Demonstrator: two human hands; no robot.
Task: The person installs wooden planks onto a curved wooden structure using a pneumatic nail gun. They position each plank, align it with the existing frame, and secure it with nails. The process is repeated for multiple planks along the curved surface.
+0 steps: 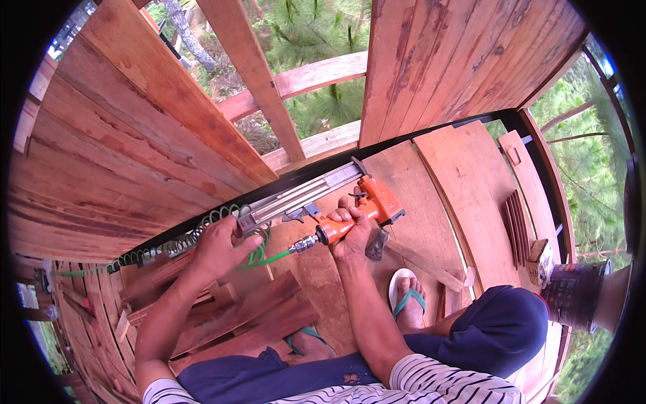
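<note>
An orange air nail gun (381, 200) with a long silver magazine (306, 192) lies across in front of me, above the plank floor. My right hand (350, 232) is wrapped round its orange handle. At the magazine's rear end, my left hand (225, 248) has its thumb and fingers closed on the tip. A metal coupling (304, 244) joins the handle's base to a green coiled air hose (259, 259), which trails off to the left behind my left hand. Just beyond my right wrist lies a hammer (378, 245) on the floor, its wooden handle pointing right.
Loose boards (249, 323) are piled at lower left, near my sandalled feet. Upright plank walls (464, 60) stand ahead, with an open gap between posts (252, 74). Thin strips (516, 229) and a dark bucket (577, 294) sit at right.
</note>
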